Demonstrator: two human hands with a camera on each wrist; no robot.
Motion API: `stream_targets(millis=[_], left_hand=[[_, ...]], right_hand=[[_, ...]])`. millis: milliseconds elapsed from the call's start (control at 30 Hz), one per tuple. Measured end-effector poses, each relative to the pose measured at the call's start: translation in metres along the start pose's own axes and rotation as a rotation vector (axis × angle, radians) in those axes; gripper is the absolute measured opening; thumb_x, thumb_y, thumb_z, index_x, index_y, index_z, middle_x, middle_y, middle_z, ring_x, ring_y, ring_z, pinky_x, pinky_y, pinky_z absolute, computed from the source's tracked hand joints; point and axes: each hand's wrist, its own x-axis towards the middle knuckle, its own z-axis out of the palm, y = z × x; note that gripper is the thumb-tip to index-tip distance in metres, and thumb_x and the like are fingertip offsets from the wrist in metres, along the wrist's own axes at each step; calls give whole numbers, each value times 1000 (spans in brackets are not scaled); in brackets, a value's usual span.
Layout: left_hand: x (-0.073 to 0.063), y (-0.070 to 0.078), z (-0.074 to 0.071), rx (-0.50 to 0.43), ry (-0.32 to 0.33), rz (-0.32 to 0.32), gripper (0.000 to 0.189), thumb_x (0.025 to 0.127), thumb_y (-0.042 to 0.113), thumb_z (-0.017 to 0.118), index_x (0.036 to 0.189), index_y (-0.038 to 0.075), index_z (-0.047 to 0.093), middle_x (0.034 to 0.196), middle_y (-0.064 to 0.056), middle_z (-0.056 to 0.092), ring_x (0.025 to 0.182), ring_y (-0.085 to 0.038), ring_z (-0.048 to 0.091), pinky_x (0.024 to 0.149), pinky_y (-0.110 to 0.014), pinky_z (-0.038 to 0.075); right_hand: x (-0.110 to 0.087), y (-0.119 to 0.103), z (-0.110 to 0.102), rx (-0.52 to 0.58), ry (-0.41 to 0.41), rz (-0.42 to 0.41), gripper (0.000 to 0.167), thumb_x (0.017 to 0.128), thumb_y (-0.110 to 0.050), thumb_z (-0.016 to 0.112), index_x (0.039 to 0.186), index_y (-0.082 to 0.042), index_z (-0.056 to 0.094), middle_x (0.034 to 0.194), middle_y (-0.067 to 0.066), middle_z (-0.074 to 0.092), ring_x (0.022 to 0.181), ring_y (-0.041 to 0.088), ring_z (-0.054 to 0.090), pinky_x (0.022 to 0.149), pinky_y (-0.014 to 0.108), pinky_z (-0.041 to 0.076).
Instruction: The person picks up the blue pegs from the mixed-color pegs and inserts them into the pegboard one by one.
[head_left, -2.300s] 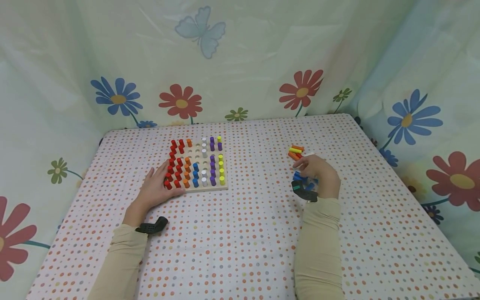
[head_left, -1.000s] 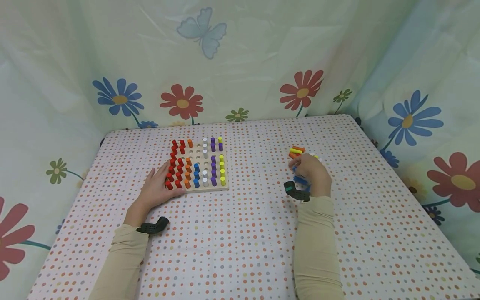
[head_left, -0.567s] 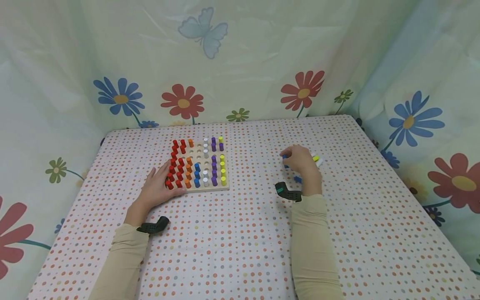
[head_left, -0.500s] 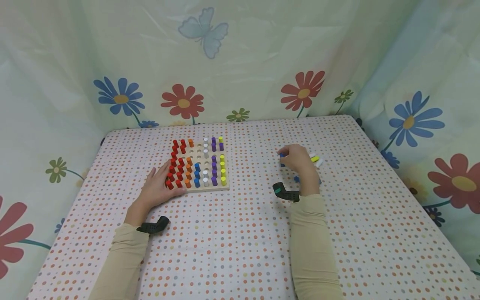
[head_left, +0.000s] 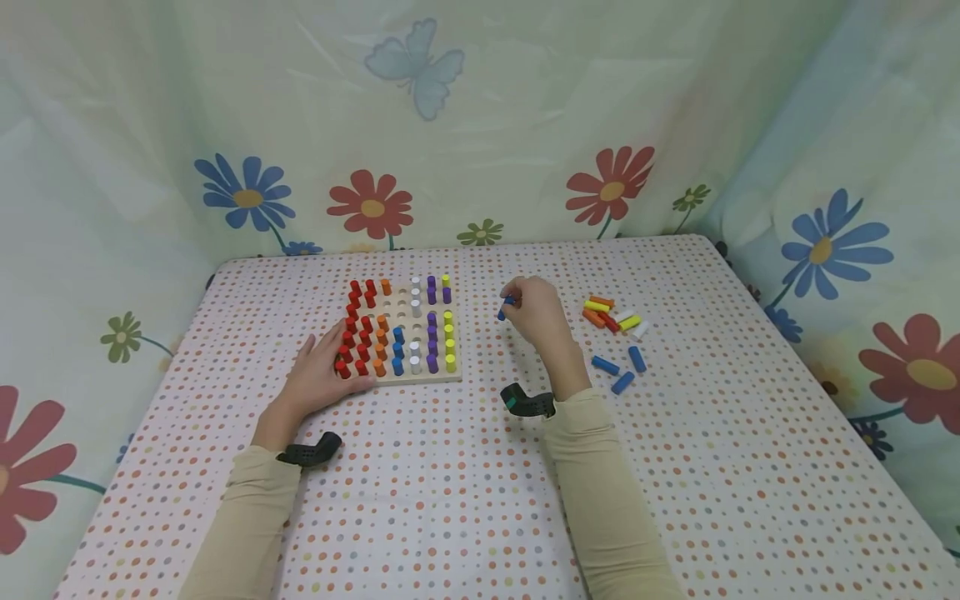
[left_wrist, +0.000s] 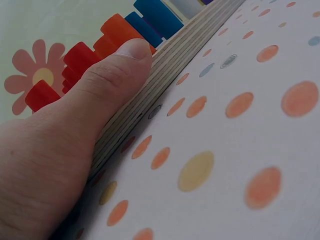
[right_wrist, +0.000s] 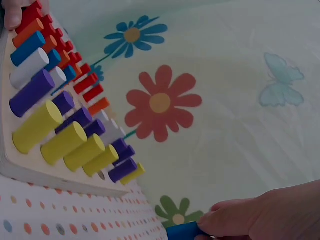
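A square wooden pegboard stands at the left of the table with upright red, orange, blue, white, purple and yellow pegs in it. My left hand grips its near left corner. In the left wrist view the thumb lies along the board's layered front edge. To the right of the board, my right hand pinches a blue peg between thumb and fingers, above the table. In the right wrist view that blue peg is partly cut off by the frame's bottom.
At the right lies a loose cluster of orange, yellow, red and white pegs. Nearer, three blue pegs lie apart. Dotted cloth covers the table. A flowered curtain hangs behind and at both sides.
My right hand has picked up a blue peg from the pile and moved left with it, toward the board. A white peg was added at the board's back earlier. My left hand stays put.
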Motion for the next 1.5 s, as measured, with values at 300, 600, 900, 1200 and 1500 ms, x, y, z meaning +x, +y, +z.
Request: stream_targets(millis=[300, 600, 900, 1200, 1500], left_hand=[[1, -1, -1, 5, 2, -4, 124, 67, 78, 61, 152, 3, 12, 160, -14, 12, 146, -36, 17, 119, -55, 1], [0, -5, 0, 8, 6, -1, 126, 67, 81, 59, 152, 2, 11, 161, -14, 9, 146, -35, 16, 119, -55, 1], [1, -3, 5, -1, 7, 1, 128, 65, 83, 59, 152, 1, 12, 161, -12, 6, 146, -34, 15, 119, -56, 3], [3, 1, 7, 5, 3, 3, 127, 65, 82, 59, 152, 2, 13, 161, -11, 7, 147, -34, 15, 119, -55, 2], [2, -2, 1, 2, -11, 0, 129, 63, 79, 64, 153, 4, 10, 161, -13, 9, 147, -35, 12, 119, -55, 1]], right_hand=[[3, -30, 24, 80, 39, -101, 18, 89, -9, 65, 106, -4, 67, 101, 10, 61, 92, 22, 60, 80, 30, 54], [7, -66, 51, 98, 18, -180, 15, 88, -8, 66, 103, -7, 69, 99, 5, 61, 90, 17, 62, 78, 24, 55], [17, -88, 73, 76, -35, -207, 16, 91, -10, 62, 105, -10, 71, 99, 5, 62, 89, 17, 60, 76, 25, 53], [26, -90, 88, -41, -108, -230, 22, 92, -13, 61, 111, -14, 72, 113, 4, 64, 100, 17, 61, 84, 27, 53], [31, -90, 93, -65, -140, -299, 22, 93, -13, 61, 112, -13, 72, 112, 2, 65, 105, 17, 62, 91, 28, 52]])
